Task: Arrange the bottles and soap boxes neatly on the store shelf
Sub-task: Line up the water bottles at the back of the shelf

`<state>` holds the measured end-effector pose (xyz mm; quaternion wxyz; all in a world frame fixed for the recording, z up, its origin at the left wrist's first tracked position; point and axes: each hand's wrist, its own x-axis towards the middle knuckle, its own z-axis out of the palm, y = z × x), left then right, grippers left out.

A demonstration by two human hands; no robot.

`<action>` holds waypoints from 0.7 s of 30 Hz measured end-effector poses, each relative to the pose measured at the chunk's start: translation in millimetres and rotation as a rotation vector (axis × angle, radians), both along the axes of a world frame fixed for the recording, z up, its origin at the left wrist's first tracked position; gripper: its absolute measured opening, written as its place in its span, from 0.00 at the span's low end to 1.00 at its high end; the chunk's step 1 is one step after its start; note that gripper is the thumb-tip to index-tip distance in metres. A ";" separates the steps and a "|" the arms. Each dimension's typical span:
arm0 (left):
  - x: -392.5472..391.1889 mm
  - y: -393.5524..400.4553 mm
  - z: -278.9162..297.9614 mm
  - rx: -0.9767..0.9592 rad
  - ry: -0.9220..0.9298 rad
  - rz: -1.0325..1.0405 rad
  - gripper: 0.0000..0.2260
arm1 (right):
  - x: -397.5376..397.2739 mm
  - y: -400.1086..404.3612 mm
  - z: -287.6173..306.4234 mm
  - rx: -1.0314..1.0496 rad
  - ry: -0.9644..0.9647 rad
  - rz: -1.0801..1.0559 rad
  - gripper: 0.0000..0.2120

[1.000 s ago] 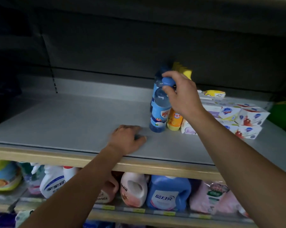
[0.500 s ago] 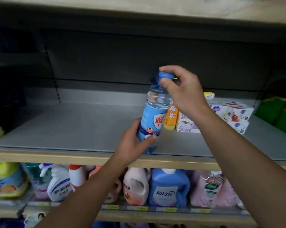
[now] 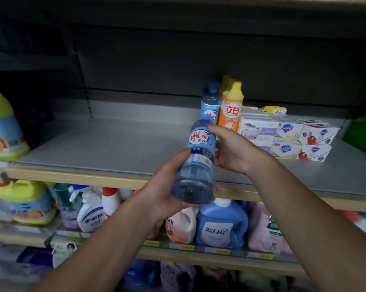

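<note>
I hold a blue bottle (image 3: 199,163) tipped toward me in front of the store shelf (image 3: 106,148), my left hand (image 3: 167,192) wrapped around its lower body near the base and my right hand (image 3: 232,150) closed on its labelled upper part. Behind my hands, a second blue bottle (image 3: 210,104) and an orange bottle (image 3: 230,110) stand upright on the shelf, just left of the stacked soap boxes (image 3: 287,138).
</note>
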<state>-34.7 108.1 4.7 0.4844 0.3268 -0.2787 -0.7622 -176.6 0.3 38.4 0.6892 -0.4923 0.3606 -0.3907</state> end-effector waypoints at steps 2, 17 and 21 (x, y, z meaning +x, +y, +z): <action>1.5 -2.2 4.7 0.054 0.093 -0.006 0.23 | 10.0 -3.8 -8.9 0.031 0.047 -0.019 0.17; 9.6 -24.8 -26.0 -0.532 -0.799 0.532 0.18 | 28.6 -19.3 6.8 -0.470 0.295 -0.342 0.17; 20.2 -19.4 -16.8 -0.187 -0.087 0.136 0.21 | 18.9 -26.7 5.5 -0.116 -0.118 -0.057 0.17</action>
